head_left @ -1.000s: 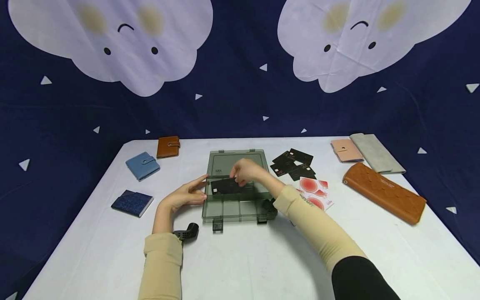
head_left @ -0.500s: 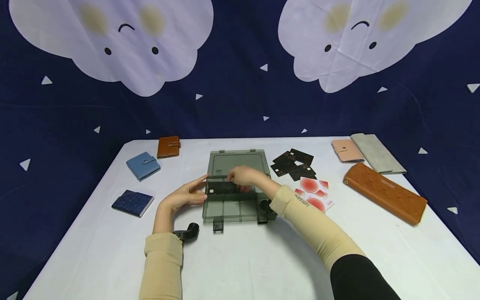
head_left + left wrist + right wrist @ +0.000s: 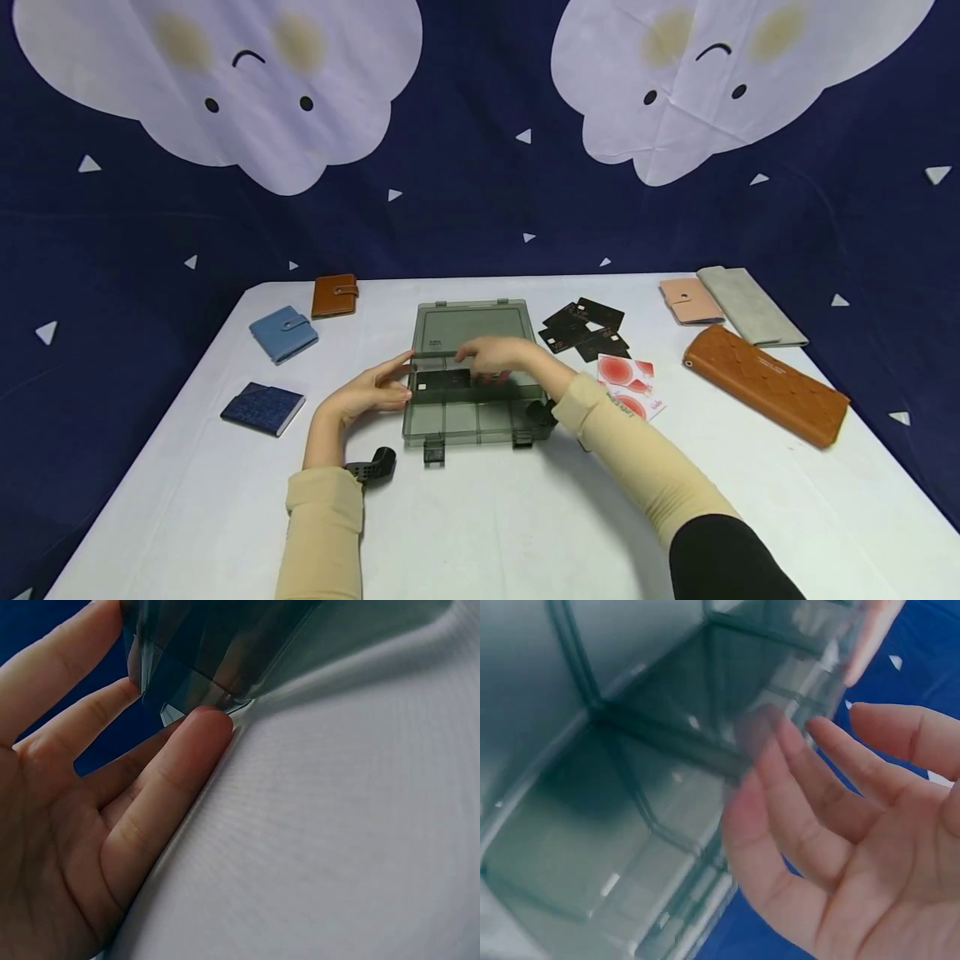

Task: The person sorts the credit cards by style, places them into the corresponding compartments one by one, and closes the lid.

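A translucent grey box (image 3: 465, 432) with dividers sits open at the table's middle, its lid (image 3: 468, 323) laid back. A black card (image 3: 442, 382) lies in the back compartment. My right hand (image 3: 498, 354) reaches over that compartment, its fingers relaxed and dipping inside beside the card; the right wrist view shows the hand (image 3: 840, 817) with straight fingers against the box (image 3: 592, 750) divider, holding nothing. My left hand (image 3: 371, 390) rests with straight fingers against the box's left wall; in the left wrist view its fingers (image 3: 172, 772) touch the box (image 3: 217, 645) corner.
Loose black cards (image 3: 585, 329) and red-and-white cards (image 3: 633, 387) lie right of the box. A long brown wallet (image 3: 765, 383), a grey one (image 3: 750, 304) and a pink one (image 3: 690, 300) sit far right. Brown (image 3: 335, 294), blue (image 3: 283, 332) and dark blue (image 3: 262, 407) wallets lie left.
My right hand lowered the black card from above the box into the back compartment and let it go. The left hand has stayed against the box.
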